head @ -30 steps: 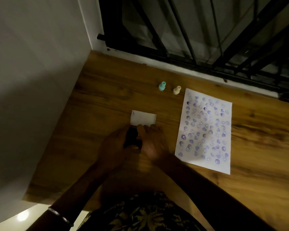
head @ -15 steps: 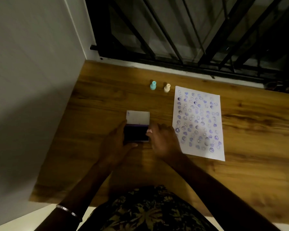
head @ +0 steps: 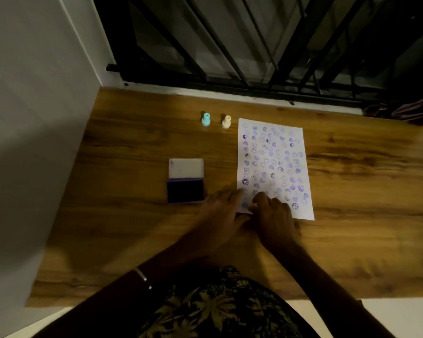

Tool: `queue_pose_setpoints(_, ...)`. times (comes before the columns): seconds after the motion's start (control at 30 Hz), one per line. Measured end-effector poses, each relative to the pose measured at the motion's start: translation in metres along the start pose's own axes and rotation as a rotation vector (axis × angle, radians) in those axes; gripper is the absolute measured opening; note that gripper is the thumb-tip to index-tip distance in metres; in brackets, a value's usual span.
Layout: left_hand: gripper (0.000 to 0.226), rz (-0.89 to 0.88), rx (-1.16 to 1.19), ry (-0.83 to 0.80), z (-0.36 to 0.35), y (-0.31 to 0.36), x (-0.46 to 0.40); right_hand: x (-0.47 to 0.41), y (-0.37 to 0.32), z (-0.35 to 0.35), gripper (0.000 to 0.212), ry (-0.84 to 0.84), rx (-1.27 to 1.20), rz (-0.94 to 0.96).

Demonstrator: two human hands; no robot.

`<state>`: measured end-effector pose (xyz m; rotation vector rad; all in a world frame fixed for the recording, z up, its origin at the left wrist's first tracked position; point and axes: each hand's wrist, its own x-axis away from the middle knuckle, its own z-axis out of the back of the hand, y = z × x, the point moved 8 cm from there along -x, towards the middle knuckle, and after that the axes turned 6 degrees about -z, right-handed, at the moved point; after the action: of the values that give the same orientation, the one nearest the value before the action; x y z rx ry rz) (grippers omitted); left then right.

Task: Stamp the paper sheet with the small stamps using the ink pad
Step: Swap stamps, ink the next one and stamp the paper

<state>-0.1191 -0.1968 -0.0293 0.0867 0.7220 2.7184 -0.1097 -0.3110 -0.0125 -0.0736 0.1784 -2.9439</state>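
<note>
Dim desk (head: 122,230); paper corner (head: 244,208) seemingly hand-hidden.

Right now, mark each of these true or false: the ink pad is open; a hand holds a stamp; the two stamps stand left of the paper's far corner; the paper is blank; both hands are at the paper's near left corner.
1. The ink pad is open. True.
2. A hand holds a stamp. False: the blue stamp and cream stamp stand untouched.
3. Both stamps stand left of the paper's far corner. True.
4. The paper is blank. False: purple prints cover it.
5. The left hand and right hand are at the paper's near left corner. True.
</note>
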Motion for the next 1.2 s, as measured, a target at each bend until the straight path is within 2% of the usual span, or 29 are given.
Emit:
queue_pose_setpoints(0.13, 0.071, 0.002, -0.054, -0.051, -0.019, -0.003, -0.007, 0.003, 0.003, -0.001, 0.03, 0.046, -0.003, 0.014)
queue_pose_setpoints(0.37, 0.066, 0.002, -0.06, -0.005, -0.025, -0.008, -0.003, -0.003, 0.004, -0.004, 0.022, 0.037, 0.002, 0.037)
queue_pose_setpoints(0.5, 0.064, -0.006, -0.048, 0.009, -0.023, -0.005, -0.002, -0.006, 0.003, -0.01, 0.031, -0.026, 0.025, 0.047)
queue_pose_setpoints(0.63, 0.063, 0.014, -0.013, 0.007, -0.023, -0.005, -0.002, -0.01, 0.004, -0.013, 0.026, -0.031, 0.04, 0.034)
queue_pose_setpoints(1.0, 0.064, 0.002, -0.002, -0.026, -0.024, -0.003, -0.005, -0.012, 0.007, -0.016, 0.032, -0.011, 0.059, -0.003)
queue_pose_setpoints(1.2, 0.061, -0.01, -0.136, -0.004, -0.019, -0.001, -0.001, -0.01, 0.004, -0.01, 0.027, 0.008, 0.079, 0.089)
